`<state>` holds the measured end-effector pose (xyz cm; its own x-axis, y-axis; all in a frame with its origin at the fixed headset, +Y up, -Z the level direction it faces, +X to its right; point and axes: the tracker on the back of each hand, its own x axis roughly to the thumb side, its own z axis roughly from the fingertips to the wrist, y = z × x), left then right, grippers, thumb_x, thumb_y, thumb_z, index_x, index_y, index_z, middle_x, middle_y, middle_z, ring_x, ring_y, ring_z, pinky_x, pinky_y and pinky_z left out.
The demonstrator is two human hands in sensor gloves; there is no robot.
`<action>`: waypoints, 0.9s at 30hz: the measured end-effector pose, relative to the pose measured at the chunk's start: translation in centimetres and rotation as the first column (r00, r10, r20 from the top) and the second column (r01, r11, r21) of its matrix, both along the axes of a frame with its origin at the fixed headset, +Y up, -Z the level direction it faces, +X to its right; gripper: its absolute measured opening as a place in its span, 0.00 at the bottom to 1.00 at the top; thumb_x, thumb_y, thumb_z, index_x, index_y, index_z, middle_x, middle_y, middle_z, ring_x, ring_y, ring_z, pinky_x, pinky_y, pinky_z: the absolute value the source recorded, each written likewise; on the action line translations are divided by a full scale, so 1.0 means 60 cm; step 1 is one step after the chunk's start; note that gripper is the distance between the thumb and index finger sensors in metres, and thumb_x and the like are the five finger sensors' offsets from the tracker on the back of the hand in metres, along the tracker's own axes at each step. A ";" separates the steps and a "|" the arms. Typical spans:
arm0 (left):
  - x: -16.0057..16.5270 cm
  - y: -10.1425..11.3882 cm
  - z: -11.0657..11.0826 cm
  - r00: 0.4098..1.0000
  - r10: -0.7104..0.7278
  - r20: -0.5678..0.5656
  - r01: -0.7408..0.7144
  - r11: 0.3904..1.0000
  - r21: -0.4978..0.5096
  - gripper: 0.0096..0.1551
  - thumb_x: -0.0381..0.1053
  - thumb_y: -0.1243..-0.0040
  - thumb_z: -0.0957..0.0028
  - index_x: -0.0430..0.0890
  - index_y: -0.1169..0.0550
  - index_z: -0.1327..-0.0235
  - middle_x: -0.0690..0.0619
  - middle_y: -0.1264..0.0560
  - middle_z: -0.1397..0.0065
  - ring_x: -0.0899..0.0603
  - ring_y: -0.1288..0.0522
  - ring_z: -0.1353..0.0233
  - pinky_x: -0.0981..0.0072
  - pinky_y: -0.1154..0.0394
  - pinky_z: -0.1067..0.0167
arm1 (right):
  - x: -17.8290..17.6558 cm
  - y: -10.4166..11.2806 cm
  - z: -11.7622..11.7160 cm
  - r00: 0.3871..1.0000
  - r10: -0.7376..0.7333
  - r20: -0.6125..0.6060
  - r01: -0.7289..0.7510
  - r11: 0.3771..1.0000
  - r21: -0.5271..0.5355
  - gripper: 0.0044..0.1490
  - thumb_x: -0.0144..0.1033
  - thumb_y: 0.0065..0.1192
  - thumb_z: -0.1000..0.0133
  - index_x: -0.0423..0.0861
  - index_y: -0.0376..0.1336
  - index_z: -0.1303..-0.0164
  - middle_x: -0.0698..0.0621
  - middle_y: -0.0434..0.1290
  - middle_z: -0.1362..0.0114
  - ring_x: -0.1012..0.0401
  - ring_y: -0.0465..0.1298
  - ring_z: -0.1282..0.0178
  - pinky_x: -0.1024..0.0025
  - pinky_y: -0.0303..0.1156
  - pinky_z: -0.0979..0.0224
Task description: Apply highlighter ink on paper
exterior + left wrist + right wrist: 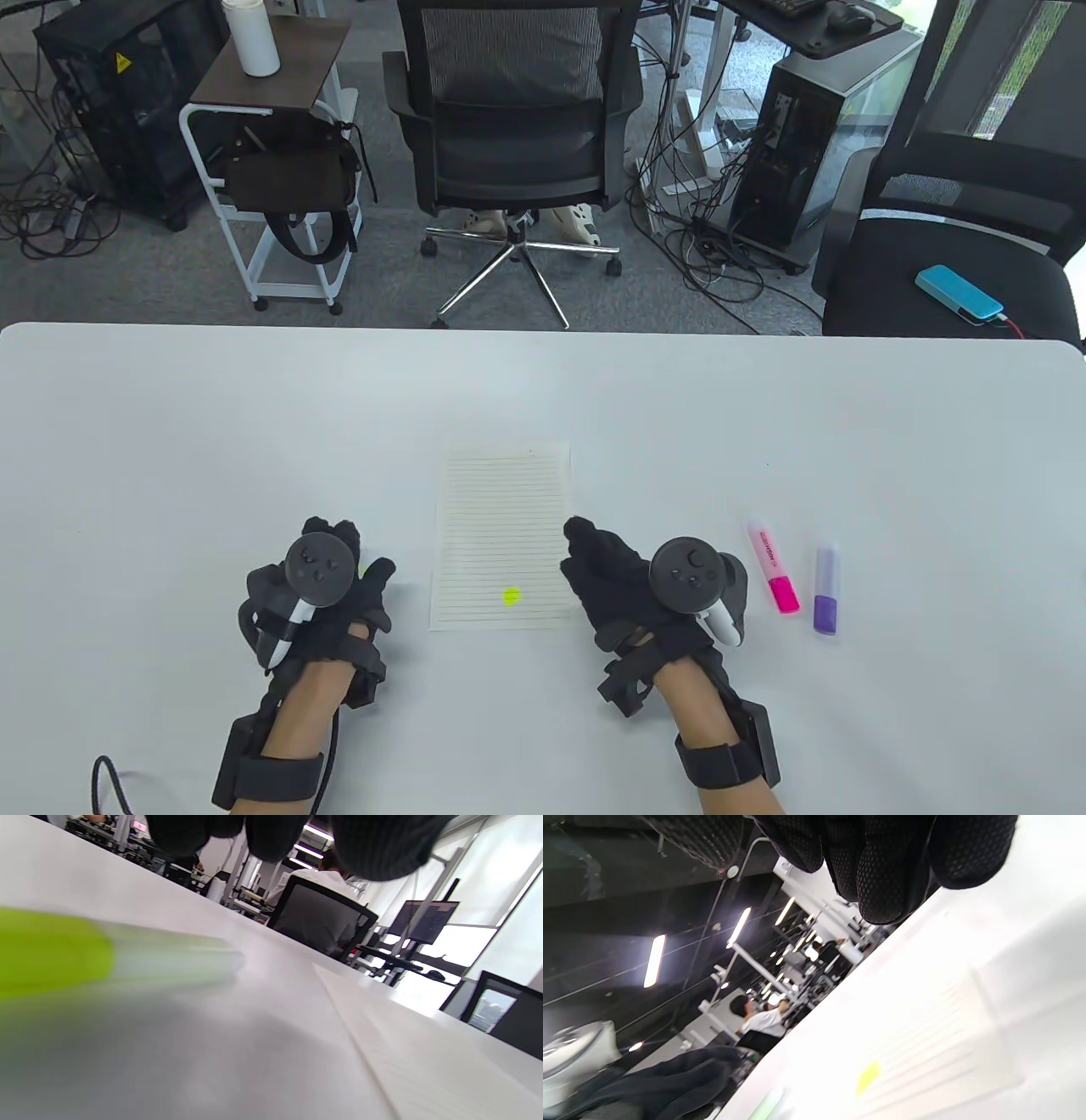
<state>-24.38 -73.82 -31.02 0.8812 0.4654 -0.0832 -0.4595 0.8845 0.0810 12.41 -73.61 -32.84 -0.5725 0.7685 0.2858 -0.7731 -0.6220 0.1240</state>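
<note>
A lined sheet of paper (501,535) lies at the table's middle with a yellow-green ink spot (511,597) near its bottom edge. My left hand (361,552) rests on the table just left of the paper. A yellow-green highlighter (85,955) lies flat on the table below its fingers (271,836), which hang clear of it. My right hand (581,548) rests empty at the paper's right edge, fingers stretched out. The right wrist view shows the paper (925,1035) and the spot (868,1073).
A pink highlighter (773,567) and a purple highlighter (827,591), both capped, lie right of my right hand. Behind the white table (170,424) stand office chairs, a small cart and computer towers.
</note>
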 end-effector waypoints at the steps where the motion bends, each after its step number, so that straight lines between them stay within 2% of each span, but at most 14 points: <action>1: 0.007 0.003 0.001 1.000 0.014 0.027 -0.014 1.000 0.019 0.44 0.63 0.40 0.53 0.42 0.35 0.28 0.39 0.47 0.20 0.31 0.38 0.23 0.29 0.44 0.30 | 0.010 0.002 -0.001 0.999 0.015 0.038 -0.015 1.000 0.002 0.38 0.50 0.56 0.41 0.44 0.56 0.24 0.35 0.65 0.25 0.38 0.73 0.37 0.37 0.67 0.37; 5: 0.034 0.010 0.008 0.989 0.057 0.133 -0.067 0.995 0.069 0.43 0.63 0.41 0.53 0.42 0.34 0.28 0.40 0.46 0.20 0.31 0.38 0.23 0.29 0.44 0.30 | 0.069 0.012 -0.005 0.941 0.169 0.293 -0.175 0.985 -0.007 0.38 0.49 0.58 0.42 0.43 0.58 0.25 0.35 0.66 0.25 0.39 0.75 0.39 0.39 0.69 0.39; 7: 0.044 0.011 0.009 0.983 0.054 0.173 -0.067 0.995 0.075 0.43 0.63 0.41 0.53 0.42 0.34 0.28 0.39 0.46 0.20 0.31 0.38 0.23 0.29 0.43 0.31 | 0.089 0.011 -0.008 0.901 0.235 0.364 -0.229 0.972 -0.059 0.38 0.48 0.59 0.42 0.43 0.57 0.24 0.34 0.64 0.23 0.41 0.76 0.41 0.40 0.70 0.39; 9: 0.053 0.008 0.009 0.978 0.044 0.203 -0.060 0.996 0.073 0.43 0.63 0.41 0.53 0.42 0.34 0.28 0.39 0.46 0.20 0.31 0.38 0.23 0.29 0.43 0.31 | 0.118 -0.001 -0.015 0.852 0.304 0.427 -0.239 0.950 -0.201 0.40 0.47 0.60 0.42 0.41 0.55 0.22 0.33 0.58 0.20 0.41 0.77 0.42 0.41 0.71 0.40; 11: 0.058 0.005 0.008 0.972 0.046 0.231 -0.062 0.996 0.061 0.42 0.63 0.41 0.53 0.43 0.33 0.29 0.39 0.46 0.20 0.31 0.38 0.23 0.29 0.44 0.31 | 0.132 -0.011 -0.018 0.824 0.332 0.460 -0.233 0.937 -0.261 0.42 0.46 0.61 0.42 0.41 0.52 0.22 0.32 0.55 0.19 0.41 0.77 0.43 0.42 0.71 0.41; 15: 0.065 0.000 0.007 0.957 0.060 0.283 -0.074 0.997 0.037 0.41 0.62 0.42 0.52 0.43 0.32 0.29 0.39 0.46 0.20 0.31 0.38 0.23 0.28 0.44 0.31 | 0.153 -0.032 -0.031 0.761 0.450 0.468 -0.256 0.870 -0.422 0.46 0.43 0.62 0.42 0.38 0.45 0.21 0.27 0.44 0.19 0.44 0.78 0.47 0.45 0.72 0.43; 19: 0.068 -0.001 0.007 0.951 0.055 0.304 -0.070 0.997 0.039 0.41 0.63 0.42 0.53 0.43 0.32 0.29 0.39 0.46 0.20 0.31 0.38 0.23 0.28 0.44 0.31 | 0.158 -0.046 -0.038 0.712 0.530 0.461 -0.264 0.810 -0.524 0.47 0.40 0.63 0.42 0.36 0.44 0.21 0.25 0.44 0.20 0.48 0.78 0.49 0.48 0.74 0.45; 24: 0.070 -0.003 0.007 0.947 0.055 0.316 -0.068 0.997 0.032 0.41 0.63 0.42 0.53 0.43 0.32 0.29 0.39 0.46 0.20 0.31 0.38 0.23 0.28 0.44 0.31 | 0.155 -0.049 -0.039 0.699 0.544 0.463 -0.282 0.806 -0.521 0.47 0.37 0.65 0.43 0.36 0.45 0.21 0.26 0.44 0.20 0.50 0.78 0.50 0.49 0.74 0.45; 27: 0.071 -0.003 0.007 0.945 0.053 0.323 -0.065 0.998 0.027 0.41 0.63 0.42 0.53 0.43 0.32 0.29 0.39 0.46 0.20 0.31 0.38 0.23 0.28 0.44 0.31 | 0.154 -0.050 -0.039 0.671 0.571 0.473 -0.297 0.792 -0.534 0.47 0.36 0.66 0.43 0.35 0.45 0.22 0.26 0.45 0.20 0.51 0.78 0.50 0.50 0.74 0.45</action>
<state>-20.09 -74.00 -30.61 0.8292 0.5146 0.2181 -0.5176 0.8543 -0.0479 21.65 -76.58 -35.19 -0.8064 0.3437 -0.4812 -0.4181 -0.9068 0.0531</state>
